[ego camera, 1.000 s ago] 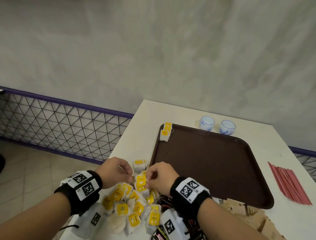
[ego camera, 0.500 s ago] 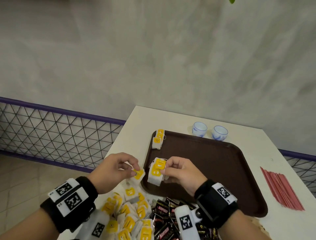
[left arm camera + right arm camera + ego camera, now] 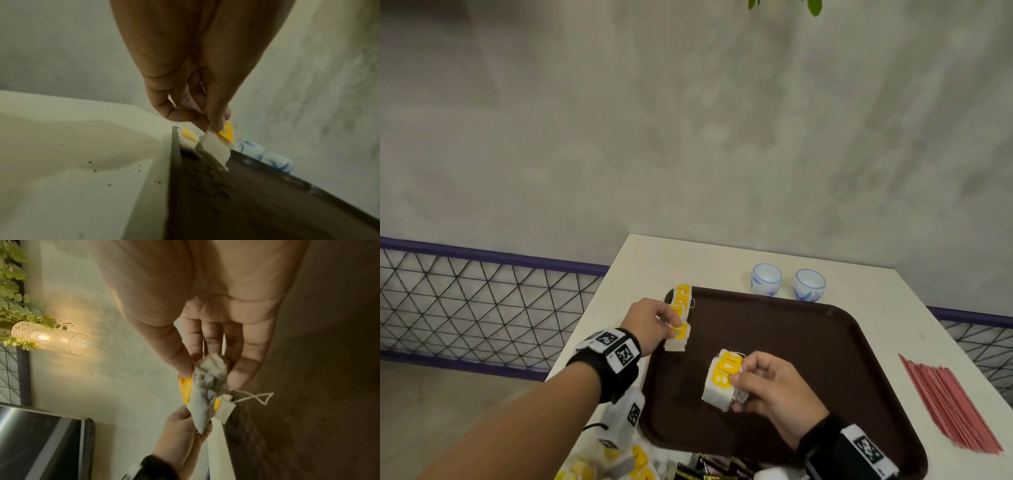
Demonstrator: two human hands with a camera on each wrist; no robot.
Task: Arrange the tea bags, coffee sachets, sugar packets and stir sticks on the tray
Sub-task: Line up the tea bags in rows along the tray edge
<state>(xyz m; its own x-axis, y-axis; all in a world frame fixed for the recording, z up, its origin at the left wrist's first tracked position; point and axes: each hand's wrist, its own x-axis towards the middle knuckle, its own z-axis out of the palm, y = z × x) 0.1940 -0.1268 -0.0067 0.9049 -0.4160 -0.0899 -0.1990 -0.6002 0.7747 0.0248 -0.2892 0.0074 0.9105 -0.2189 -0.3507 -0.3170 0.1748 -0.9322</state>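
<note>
A brown tray (image 3: 808, 359) lies on the white table (image 3: 654, 260). Tea bags (image 3: 682, 297) with yellow tags lie in its far left corner. My left hand (image 3: 654, 323) pinches one tea bag (image 3: 678, 337) by its tag, just above the tray's left edge behind that row; the left wrist view shows the bag (image 3: 216, 149) hanging over the tray (image 3: 257, 203). My right hand (image 3: 767, 380) grips a small stack of tea bags (image 3: 724, 378) over the tray's middle; the right wrist view shows crumpled bags (image 3: 207, 386) between thumb and fingers, a string dangling.
Two blue-and-white cups (image 3: 787, 281) stand behind the tray. Red stir sticks (image 3: 948, 407) lie on the table at the right. At the near edge are loose tea bags (image 3: 633, 462) and dark sachets (image 3: 709, 467). A mesh railing (image 3: 482, 301) runs left of the table.
Both hands rose from the pile at the near edge and moved over the tray. The left hand carried its tea bag to the far left row; the right brought its stack over the middle.
</note>
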